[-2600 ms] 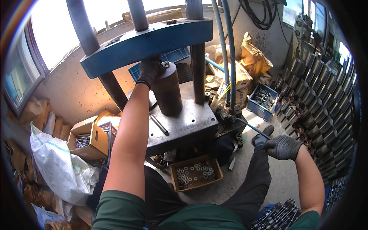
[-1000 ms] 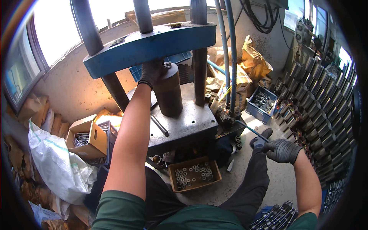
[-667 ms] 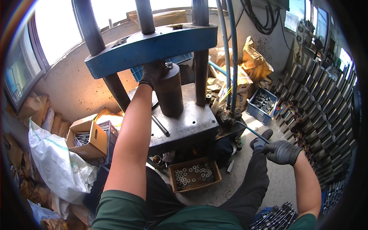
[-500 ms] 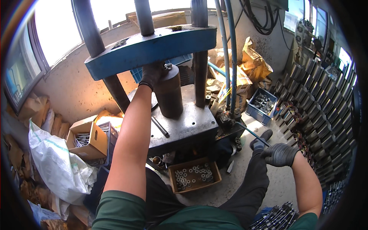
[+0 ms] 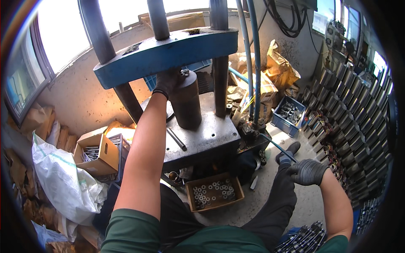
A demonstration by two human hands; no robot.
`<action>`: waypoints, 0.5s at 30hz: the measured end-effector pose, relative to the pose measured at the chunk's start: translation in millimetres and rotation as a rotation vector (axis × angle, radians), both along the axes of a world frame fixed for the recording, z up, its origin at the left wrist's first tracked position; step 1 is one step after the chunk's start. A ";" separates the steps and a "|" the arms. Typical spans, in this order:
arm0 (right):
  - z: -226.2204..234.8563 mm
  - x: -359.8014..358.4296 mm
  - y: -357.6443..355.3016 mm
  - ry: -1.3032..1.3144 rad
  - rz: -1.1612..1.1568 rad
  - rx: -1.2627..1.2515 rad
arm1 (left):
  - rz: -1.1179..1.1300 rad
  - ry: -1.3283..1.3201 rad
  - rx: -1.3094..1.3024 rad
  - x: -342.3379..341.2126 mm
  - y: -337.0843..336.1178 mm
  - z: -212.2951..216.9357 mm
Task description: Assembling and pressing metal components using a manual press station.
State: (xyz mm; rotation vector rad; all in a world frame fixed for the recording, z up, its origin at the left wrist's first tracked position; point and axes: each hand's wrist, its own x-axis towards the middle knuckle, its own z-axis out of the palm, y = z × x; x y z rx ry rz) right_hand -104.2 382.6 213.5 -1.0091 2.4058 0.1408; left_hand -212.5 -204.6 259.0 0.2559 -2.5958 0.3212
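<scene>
My left hand (image 5: 168,83), in a dark glove, reaches under the blue crossbeam (image 5: 168,52) of a press. It is at the top of an upright dark metal cylinder (image 5: 186,105), beside a small shiny metal part (image 5: 184,73). Its fingers look curled, but shadow and the hand itself hide what they hold. Low on the right, my gloved right hand (image 5: 310,172) is closed around the end of a blue lever (image 5: 276,145), which slopes up to the pump unit beside the press. A loose metal rod (image 5: 176,139) lies on the press bed (image 5: 206,137), left of the cylinder.
Below the bed, a box (image 5: 215,208) holds several metal rings. A cardboard box (image 5: 103,158) of metal pins and a white sack (image 5: 63,181) stand left. A blue crate (image 5: 283,126) with metal parts sits right of the press, near tall stacks of metal cylinders (image 5: 354,114).
My right hand and forearm have shifted very slightly, with the lever still in the grip. My left hand stays at the cylinder's top.
</scene>
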 end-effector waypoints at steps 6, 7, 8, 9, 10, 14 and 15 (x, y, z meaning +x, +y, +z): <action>7.6 -6.0 1.6 0.009 -0.036 -0.126 | 0.006 0.028 -0.069 0.5 4.8 -1.2; 5.1 -4.5 5.5 0.042 -0.066 -0.190 | 0.000 -0.043 -0.005 2.1 14.0 2.2; 3.8 -4.1 5.9 0.079 -0.083 -0.260 | 0.006 -0.042 -0.008 2.4 8.4 1.0; 2.7 -3.7 5.7 0.079 -0.078 -0.262 | -0.022 -0.015 -0.036 2.9 2.6 -0.4; 1.6 -3.6 5.7 0.097 -0.074 -0.277 | -0.051 0.011 -0.065 3.0 -2.7 -2.0; 4.8 -4.1 1.7 0.155 -0.054 -0.347 | -0.077 0.091 -0.079 -2.6 -15.8 -8.4; 9.2 -2.3 -0.6 0.154 -0.058 -0.347 | -0.084 0.102 -0.085 -2.1 -13.2 -9.9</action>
